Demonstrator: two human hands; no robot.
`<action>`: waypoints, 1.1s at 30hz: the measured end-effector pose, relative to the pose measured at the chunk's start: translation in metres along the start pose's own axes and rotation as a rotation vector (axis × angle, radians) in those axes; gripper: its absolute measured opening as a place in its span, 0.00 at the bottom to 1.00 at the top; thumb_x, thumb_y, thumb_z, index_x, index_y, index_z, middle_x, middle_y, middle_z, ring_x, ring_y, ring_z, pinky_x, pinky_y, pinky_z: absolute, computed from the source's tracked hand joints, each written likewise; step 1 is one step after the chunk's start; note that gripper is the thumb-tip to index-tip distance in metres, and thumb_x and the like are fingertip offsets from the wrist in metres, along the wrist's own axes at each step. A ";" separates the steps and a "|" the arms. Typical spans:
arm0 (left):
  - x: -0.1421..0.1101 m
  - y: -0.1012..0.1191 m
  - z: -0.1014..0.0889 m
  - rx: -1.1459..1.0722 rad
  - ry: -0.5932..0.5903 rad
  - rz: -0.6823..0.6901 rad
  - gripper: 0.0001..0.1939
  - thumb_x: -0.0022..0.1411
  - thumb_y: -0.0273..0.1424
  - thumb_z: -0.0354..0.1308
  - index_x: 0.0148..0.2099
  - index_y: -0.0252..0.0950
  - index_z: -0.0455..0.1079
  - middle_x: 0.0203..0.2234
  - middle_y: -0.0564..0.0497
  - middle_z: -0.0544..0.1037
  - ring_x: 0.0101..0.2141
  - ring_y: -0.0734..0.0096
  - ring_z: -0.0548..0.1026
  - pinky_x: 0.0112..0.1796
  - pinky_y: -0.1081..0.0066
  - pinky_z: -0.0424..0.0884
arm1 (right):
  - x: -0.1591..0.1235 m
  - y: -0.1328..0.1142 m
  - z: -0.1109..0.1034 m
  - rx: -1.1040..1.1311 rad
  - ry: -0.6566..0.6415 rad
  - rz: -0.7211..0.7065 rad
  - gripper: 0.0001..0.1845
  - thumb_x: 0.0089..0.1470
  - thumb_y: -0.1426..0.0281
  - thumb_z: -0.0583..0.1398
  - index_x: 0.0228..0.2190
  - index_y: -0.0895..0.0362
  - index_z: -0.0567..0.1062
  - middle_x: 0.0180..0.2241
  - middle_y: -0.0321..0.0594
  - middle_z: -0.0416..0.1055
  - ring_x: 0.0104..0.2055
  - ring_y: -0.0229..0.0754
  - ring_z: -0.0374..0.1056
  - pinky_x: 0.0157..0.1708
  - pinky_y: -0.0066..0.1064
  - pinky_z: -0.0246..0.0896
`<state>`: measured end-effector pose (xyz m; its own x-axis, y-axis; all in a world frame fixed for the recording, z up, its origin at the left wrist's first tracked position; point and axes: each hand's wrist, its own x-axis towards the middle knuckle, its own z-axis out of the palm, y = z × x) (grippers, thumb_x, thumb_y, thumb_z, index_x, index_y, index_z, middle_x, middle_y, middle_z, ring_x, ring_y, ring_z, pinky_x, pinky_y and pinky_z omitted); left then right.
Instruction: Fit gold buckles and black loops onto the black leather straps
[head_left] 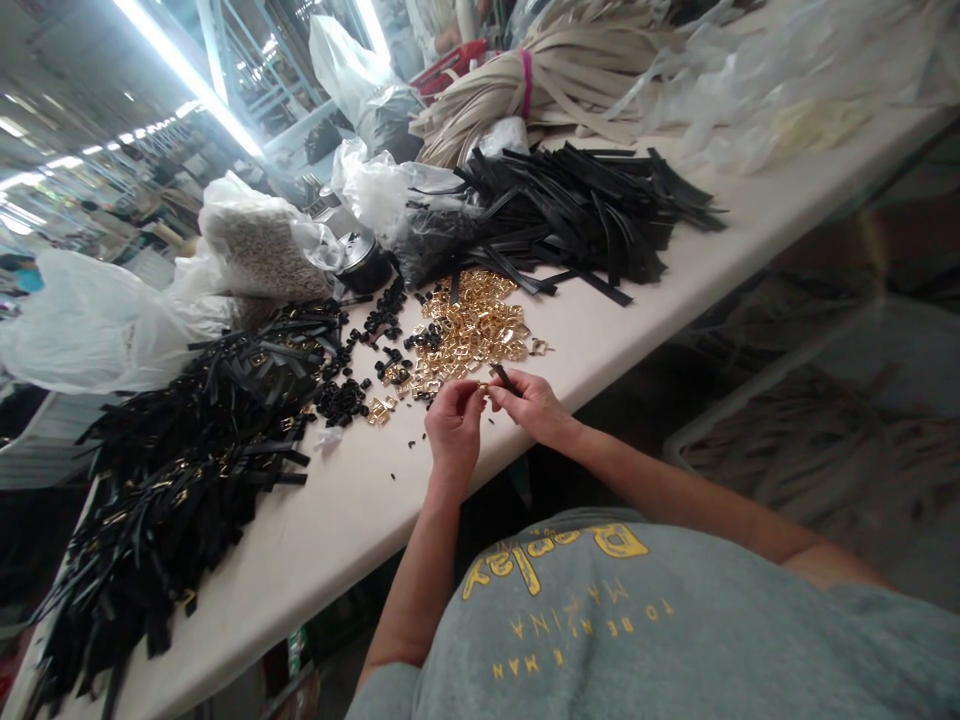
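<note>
Close together over the near edge of the table, my two hands meet at the fingertips. My left hand [455,425] pinches a small gold buckle, mostly hidden by the fingers. Between the fingers of my right hand [536,405] is a short black strap [502,376], its end sticking up and its other end at the buckle. Just beyond my hands lies a heap of gold buckles [480,325]. Small black loops [343,402] are piled left of them. Whether the strap passes through the buckle cannot be made out.
Black straps with buckles [202,470] cover the table's left part. Loose black straps [592,215] lie at the back right, below a tied beige strap bundle [517,85]. Plastic bags [259,240] and a dark tin [364,262] line the far side. Black bits dot the tabletop [360,510].
</note>
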<state>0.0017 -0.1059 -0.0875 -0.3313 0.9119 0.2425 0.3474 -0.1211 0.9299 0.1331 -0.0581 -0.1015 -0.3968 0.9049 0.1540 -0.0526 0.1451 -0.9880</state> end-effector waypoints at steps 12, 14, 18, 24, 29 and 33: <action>0.011 -0.002 -0.005 -0.003 0.057 -0.017 0.09 0.56 0.36 0.64 0.37 0.37 0.75 0.27 0.52 0.77 0.27 0.73 0.74 0.32 0.72 0.71 | 0.004 -0.001 -0.012 -0.166 -0.073 -0.097 0.16 0.58 0.60 0.57 0.24 0.58 0.70 0.20 0.34 0.66 0.23 0.33 0.59 0.27 0.26 0.54; 0.012 0.000 -0.006 -0.173 0.022 -0.138 0.11 0.54 0.37 0.65 0.36 0.35 0.74 0.24 0.53 0.76 0.24 0.75 0.74 0.29 0.73 0.72 | 0.005 0.001 -0.014 -0.061 -0.088 -0.079 0.15 0.56 0.59 0.59 0.27 0.58 0.71 0.21 0.34 0.67 0.24 0.34 0.60 0.27 0.27 0.55; 0.010 0.002 -0.002 -0.338 -0.029 -0.242 0.15 0.51 0.39 0.68 0.34 0.34 0.72 0.22 0.54 0.75 0.21 0.78 0.72 0.27 0.74 0.72 | 0.006 0.005 -0.013 0.145 -0.092 -0.020 0.20 0.48 0.58 0.66 0.36 0.59 0.72 0.23 0.32 0.67 0.24 0.34 0.62 0.27 0.27 0.58; 0.003 0.001 0.005 -0.304 -0.071 -0.202 0.15 0.54 0.41 0.66 0.34 0.34 0.70 0.22 0.55 0.74 0.20 0.78 0.71 0.24 0.76 0.69 | 0.006 0.001 -0.010 0.287 -0.175 0.029 0.22 0.47 0.52 0.66 0.30 0.59 0.70 0.23 0.35 0.71 0.23 0.35 0.64 0.24 0.27 0.59; 0.000 0.005 0.006 -0.258 -0.130 -0.171 0.13 0.57 0.39 0.63 0.34 0.35 0.69 0.20 0.56 0.72 0.19 0.80 0.68 0.22 0.77 0.66 | 0.006 0.002 -0.016 0.198 -0.214 -0.052 0.22 0.49 0.53 0.66 0.28 0.59 0.68 0.21 0.31 0.66 0.22 0.32 0.61 0.23 0.25 0.55; -0.002 0.010 0.009 -0.280 -0.180 -0.160 0.11 0.58 0.38 0.62 0.34 0.36 0.68 0.20 0.57 0.71 0.19 0.80 0.67 0.22 0.78 0.65 | 0.004 -0.002 -0.019 0.166 -0.224 -0.069 0.22 0.51 0.53 0.64 0.26 0.58 0.66 0.20 0.31 0.64 0.22 0.33 0.61 0.22 0.25 0.54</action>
<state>0.0135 -0.1054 -0.0814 -0.1937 0.9793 0.0582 0.0417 -0.0511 0.9978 0.1487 -0.0472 -0.0983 -0.5786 0.7817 0.2327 -0.2286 0.1185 -0.9663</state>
